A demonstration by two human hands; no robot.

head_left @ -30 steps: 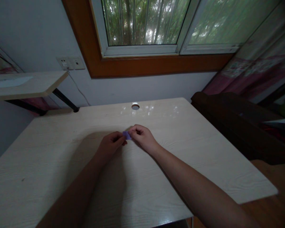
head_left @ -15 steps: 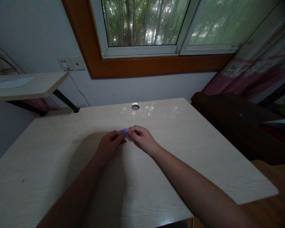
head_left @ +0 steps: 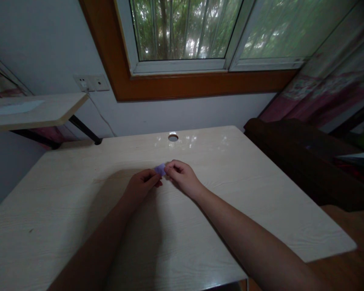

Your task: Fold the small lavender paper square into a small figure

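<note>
We note a pale desk (head_left: 261, 190), the left hand (head_left: 141, 184) and right hand (head_left: 182, 176) close together over its far half, each pinching one side of a small purple piece (head_left: 159, 169), perhaps paper, between them. The step in hand looks like fine two-handed fingertip handling; the next move calls for light, steady pinches.

The small purple piece (head_left: 160, 169) now shows a little higher and more to the left between the two hands than one second ago. Since half a second ago, it has become taller in view, no longer a narrow strip, and the left hand (head_left: 141, 184) has gone slightly lower.
</note>
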